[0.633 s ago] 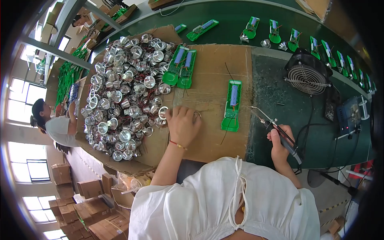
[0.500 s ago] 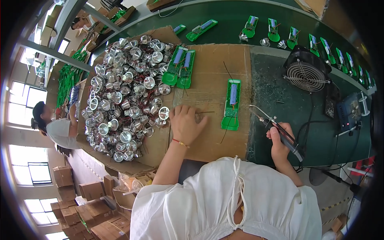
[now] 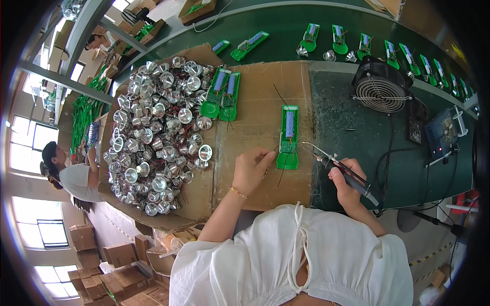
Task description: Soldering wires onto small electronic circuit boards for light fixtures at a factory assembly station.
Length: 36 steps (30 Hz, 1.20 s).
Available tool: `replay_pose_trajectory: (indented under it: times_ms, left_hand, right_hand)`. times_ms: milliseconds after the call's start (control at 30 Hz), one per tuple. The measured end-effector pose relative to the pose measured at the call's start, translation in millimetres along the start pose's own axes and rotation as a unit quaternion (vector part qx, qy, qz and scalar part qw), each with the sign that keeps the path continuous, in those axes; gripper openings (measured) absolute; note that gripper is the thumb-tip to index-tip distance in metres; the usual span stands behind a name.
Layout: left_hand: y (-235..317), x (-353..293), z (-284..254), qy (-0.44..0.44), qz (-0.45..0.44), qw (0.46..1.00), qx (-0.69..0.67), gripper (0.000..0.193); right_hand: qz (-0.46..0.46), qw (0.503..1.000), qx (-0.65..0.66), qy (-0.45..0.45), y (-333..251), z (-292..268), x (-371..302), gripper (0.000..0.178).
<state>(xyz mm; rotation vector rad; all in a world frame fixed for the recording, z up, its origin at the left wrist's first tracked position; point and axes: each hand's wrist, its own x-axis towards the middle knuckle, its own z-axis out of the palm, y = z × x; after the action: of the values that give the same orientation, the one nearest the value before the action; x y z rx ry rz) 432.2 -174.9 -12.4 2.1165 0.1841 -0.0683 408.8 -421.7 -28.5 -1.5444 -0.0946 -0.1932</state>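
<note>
A green plastic casing [image 3: 287, 161] with a blue cylindrical battery [image 3: 289, 124] and a small circuit board lies on the cardboard in front of me. Thin dark wires stick out from its top and bottom. At its left side, my left hand [image 3: 251, 171] is closed in a pinch, apparently on a thin wire by the board. My right hand [image 3: 348, 181] grips a soldering iron [image 3: 360, 184] with a thin feed tube along it. The iron's bent tip is just right of the casing's board, seemingly apart from it.
A heap of silver reflector cups [image 3: 158, 132] fills a cardboard tray on the left. Two green casings [image 3: 228, 112] lie beside it. More casings line the green back bench [image 3: 204, 38]. At right stand a black fan [image 3: 380, 94] and a blue soldering station [image 3: 443, 135]. Another person [image 3: 76, 176] works far left.
My left hand has moved right, from beside the reflector heap to the casing, and its fingers have come together. My right hand has brought the iron's tip left, closer to the casing.
</note>
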Motion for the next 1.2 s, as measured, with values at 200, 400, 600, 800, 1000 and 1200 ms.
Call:
replay_pose_trajectory:
  times_ms: [200,400,600,800,1000,1200]
  left_hand:
    - [-1.2,0.7,17.0,0.020,-0.032,0.999,-0.029,0.022]
    - [0.4,-3.8,20.2,0.023,-0.016,0.999,-0.022,0.023]
    - [0.5,-4.8,25.0,0.028,-0.008,1.000,-0.006,0.022]
    - [-1.8,-4.7,30.3,0.063,0.059,0.996,0.028,0.018]
    - [-1.4,-2.8,34.3,0.076,0.088,0.993,0.024,0.015]
    - [0.3,-2.5,36.3,0.080,0.083,0.993,0.021,0.015]
  right_hand:
    - [-0.023,0.998,-0.031,-0.052,-5.8,7.0,6.7,0.015]
    - [-0.049,0.995,-0.070,-0.046,-2.4,8.6,6.1,0.015]
    - [-0.035,0.996,-0.069,-0.046,4.4,10.1,4.8,0.014]
    - [-0.033,0.997,-0.058,-0.049,5.8,13.5,4.7,0.014]
    - [-0.028,0.997,-0.047,-0.051,8.9,13.4,4.8,0.014]
    - [-0.024,0.997,-0.053,-0.058,7.3,12.9,5.5,0.014]
